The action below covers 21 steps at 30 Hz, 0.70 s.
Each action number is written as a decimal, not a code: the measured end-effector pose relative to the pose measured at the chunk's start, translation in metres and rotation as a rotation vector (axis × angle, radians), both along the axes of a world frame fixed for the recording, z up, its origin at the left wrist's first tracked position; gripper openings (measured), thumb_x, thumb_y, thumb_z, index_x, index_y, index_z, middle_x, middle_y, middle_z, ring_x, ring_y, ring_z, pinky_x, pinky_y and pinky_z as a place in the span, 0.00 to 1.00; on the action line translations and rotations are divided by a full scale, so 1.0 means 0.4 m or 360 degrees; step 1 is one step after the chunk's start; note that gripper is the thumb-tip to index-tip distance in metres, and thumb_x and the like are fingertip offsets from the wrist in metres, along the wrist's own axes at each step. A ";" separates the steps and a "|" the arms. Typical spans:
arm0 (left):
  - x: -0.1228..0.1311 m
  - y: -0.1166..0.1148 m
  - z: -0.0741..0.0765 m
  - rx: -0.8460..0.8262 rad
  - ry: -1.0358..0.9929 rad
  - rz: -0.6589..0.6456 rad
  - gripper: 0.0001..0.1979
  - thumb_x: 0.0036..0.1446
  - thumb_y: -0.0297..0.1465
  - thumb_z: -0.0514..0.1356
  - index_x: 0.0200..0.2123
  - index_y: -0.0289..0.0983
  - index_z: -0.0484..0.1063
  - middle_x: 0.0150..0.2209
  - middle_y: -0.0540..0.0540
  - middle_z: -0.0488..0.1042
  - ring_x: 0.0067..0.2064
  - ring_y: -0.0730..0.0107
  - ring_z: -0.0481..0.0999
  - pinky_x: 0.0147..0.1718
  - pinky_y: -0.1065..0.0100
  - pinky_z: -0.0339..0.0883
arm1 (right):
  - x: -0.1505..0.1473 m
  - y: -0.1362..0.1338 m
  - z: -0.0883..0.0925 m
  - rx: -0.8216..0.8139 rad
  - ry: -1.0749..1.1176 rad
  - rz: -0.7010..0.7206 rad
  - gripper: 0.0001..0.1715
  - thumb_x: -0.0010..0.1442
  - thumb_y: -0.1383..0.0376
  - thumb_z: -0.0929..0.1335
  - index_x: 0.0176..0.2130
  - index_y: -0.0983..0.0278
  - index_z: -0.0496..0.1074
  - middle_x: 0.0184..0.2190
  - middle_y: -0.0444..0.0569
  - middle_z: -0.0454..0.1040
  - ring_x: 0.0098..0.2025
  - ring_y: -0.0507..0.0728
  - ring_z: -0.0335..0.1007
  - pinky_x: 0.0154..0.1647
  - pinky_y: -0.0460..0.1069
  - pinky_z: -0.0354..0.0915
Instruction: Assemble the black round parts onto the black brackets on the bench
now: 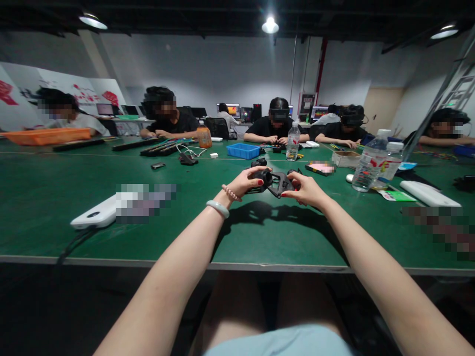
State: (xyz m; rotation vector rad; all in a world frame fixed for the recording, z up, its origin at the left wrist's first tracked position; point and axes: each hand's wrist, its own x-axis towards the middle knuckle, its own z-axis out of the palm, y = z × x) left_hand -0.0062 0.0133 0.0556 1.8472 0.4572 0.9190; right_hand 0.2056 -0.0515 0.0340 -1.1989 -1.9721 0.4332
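Both hands are raised over the green table point(178, 237), a little apart. My left hand point(247, 182), with a beaded bracelet and a pale bangle at the wrist, grips a black part with a round opening point(265, 177). Between the fingers of my right hand point(306, 189) is a black angular frame-like part point(281, 184). The two parts meet or overlap between the hands; whether they are joined I cannot tell. Just behind my left hand lies another dark object point(259, 162) on the table.
A blue basket point(243, 151) and a water bottle point(293, 142) stand beyond the hands. Two large bottles point(371, 160) are on the right, a white power bank point(97, 211) on the left. Several people sit across the table, one person point(276, 126) straight ahead.
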 end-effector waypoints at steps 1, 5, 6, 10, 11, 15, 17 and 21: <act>-0.001 -0.003 0.005 0.0031 0.0025 0.0013 0.30 0.34 0.37 0.63 0.44 0.33 0.65 0.41 0.42 0.69 0.40 0.60 0.68 0.33 0.69 0.62 | 0.001 -0.001 0.001 0.0044 -0.0012 -0.0014 0.29 0.40 0.51 0.66 0.40 0.63 0.62 0.21 0.42 0.66 0.15 0.46 0.56 0.13 0.41 0.52; -0.002 -0.013 0.018 0.0086 0.0140 0.0030 0.30 0.35 0.36 0.62 0.45 0.32 0.63 0.41 0.41 0.68 0.41 0.60 0.68 0.36 0.68 0.62 | 0.003 -0.001 0.002 0.0125 -0.0042 -0.0041 0.29 0.40 0.50 0.67 0.39 0.64 0.63 0.20 0.42 0.66 0.17 0.46 0.57 0.15 0.41 0.52; -0.002 -0.014 0.019 0.0098 0.0154 0.0035 0.30 0.36 0.35 0.62 0.45 0.32 0.63 0.41 0.41 0.68 0.41 0.61 0.68 0.36 0.67 0.62 | 0.003 0.000 0.000 0.0127 -0.0042 -0.0039 0.29 0.40 0.50 0.67 0.39 0.63 0.63 0.20 0.42 0.66 0.17 0.46 0.57 0.15 0.41 0.53; 0.000 -0.015 0.018 0.0123 0.0189 0.0046 0.31 0.36 0.36 0.62 0.46 0.32 0.62 0.41 0.41 0.68 0.40 0.62 0.68 0.37 0.67 0.62 | 0.005 0.004 -0.006 0.0046 -0.0017 -0.0016 0.31 0.40 0.50 0.66 0.41 0.63 0.62 0.22 0.43 0.67 0.14 0.45 0.56 0.12 0.41 0.52; 0.000 -0.015 0.017 0.0124 0.0191 0.0049 0.31 0.36 0.36 0.62 0.46 0.32 0.62 0.41 0.41 0.68 0.40 0.62 0.68 0.36 0.67 0.63 | 0.005 0.005 -0.007 0.0008 -0.0005 -0.0011 0.31 0.40 0.50 0.66 0.41 0.63 0.61 0.23 0.43 0.67 0.14 0.45 0.56 0.11 0.41 0.52; 0.001 -0.016 0.015 0.0128 0.0170 0.0052 0.31 0.36 0.36 0.62 0.46 0.31 0.62 0.41 0.41 0.68 0.41 0.61 0.68 0.34 0.68 0.63 | 0.005 0.006 -0.008 -0.0088 0.0031 0.0019 0.32 0.40 0.50 0.66 0.42 0.63 0.60 0.25 0.44 0.68 0.12 0.46 0.56 0.08 0.41 0.52; 0.001 -0.016 0.014 0.0116 0.0163 0.0031 0.30 0.37 0.36 0.61 0.46 0.31 0.62 0.41 0.40 0.68 0.40 0.61 0.68 0.33 0.69 0.63 | 0.005 0.005 -0.008 -0.0093 0.0038 0.0030 0.32 0.40 0.50 0.66 0.42 0.62 0.60 0.24 0.44 0.68 0.11 0.46 0.56 0.07 0.41 0.52; 0.002 -0.009 0.006 0.0120 0.0088 0.0014 0.30 0.37 0.38 0.62 0.45 0.31 0.63 0.41 0.41 0.68 0.41 0.61 0.67 0.34 0.69 0.62 | 0.003 0.004 -0.007 -0.0111 0.0080 0.0062 0.31 0.40 0.51 0.66 0.42 0.63 0.60 0.23 0.43 0.67 0.11 0.46 0.56 0.07 0.41 0.52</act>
